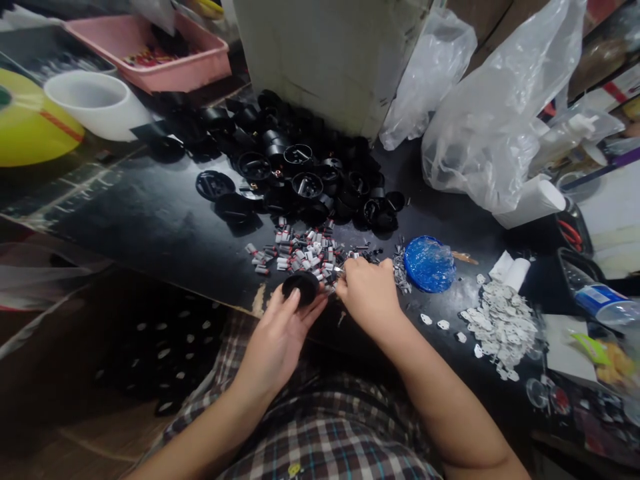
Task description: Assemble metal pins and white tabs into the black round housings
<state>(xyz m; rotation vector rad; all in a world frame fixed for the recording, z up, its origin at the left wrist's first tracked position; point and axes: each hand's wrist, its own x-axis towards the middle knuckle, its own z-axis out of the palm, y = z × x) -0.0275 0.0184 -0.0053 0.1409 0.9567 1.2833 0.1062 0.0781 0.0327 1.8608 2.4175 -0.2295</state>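
My left hand (280, 327) is wrapped round a black round plastic housing (300, 288) and tilts it near the table's front edge. To its right, my right hand (370, 290) is closed in a pinch; a small pale tip shows at the fingers, too small to name. Just beyond both hands lies a pile of small grey and white cylindrical parts with red bands (305, 250). Small dark and grey pins (400, 270) are scattered beside the right hand. Behind these, many black round housings (305, 183) are heaped.
A blue lid (429, 264) with a clear sticky-looking mass stands right of my hands. Farther right lie flat white plates (503, 323). Plastic bags (495, 127), a pink bin (195, 67), a white tub (97, 107) and a yellow tape roll (35, 127) surround the table.
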